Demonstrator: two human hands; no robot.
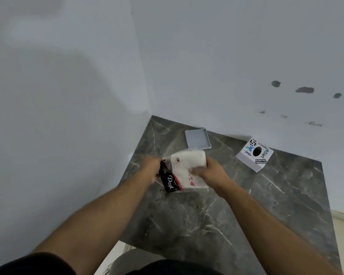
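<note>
Mid-unwrapping, you grip the black wrapper (169,182) in your left hand (151,168) and clutch the white tissue stack (188,162) in your right hand (212,172) over the marble counter (207,215); next, probably, slide the stack fully free.

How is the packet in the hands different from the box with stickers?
The packet looks soft, and the left hand and right hand hold it; the sticker box looks stiff and sits untouched on the table. The packet has red marks; the sticker box has a round black hole. Both are mostly white.
</note>
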